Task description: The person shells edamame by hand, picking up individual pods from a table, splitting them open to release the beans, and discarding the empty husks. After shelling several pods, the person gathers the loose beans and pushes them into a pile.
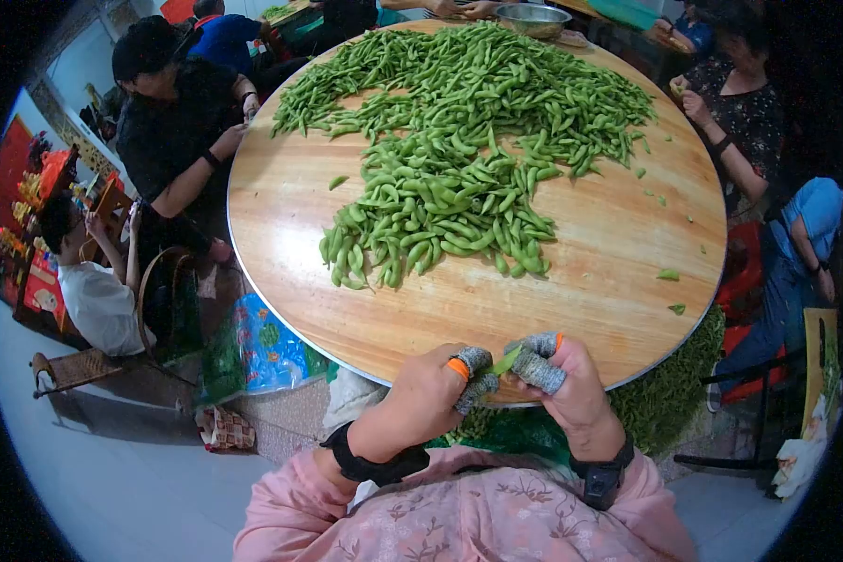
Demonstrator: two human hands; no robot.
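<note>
A green soybean pod (506, 362) is pinched between the fingertips of my two hands, just above the near edge of the round table. My left hand (420, 393) is closed on its left end, and my right hand (571, 389) grips the right end. Grey knitted finger covers with orange edges wrap the thumbs and forefingers on both hands. Beyond them, a large heap of green soybean pods (450, 201) spreads over the wooden tabletop (290, 239). Black bands circle both wrists.
Several people sit around, including a person in black (173, 122) at left and one in a dark patterned top (735, 103) at right. A metal bowl (534, 19) stands at the far edge. Below lie a blue plastic bag (267, 342) and a green pile (670, 384).
</note>
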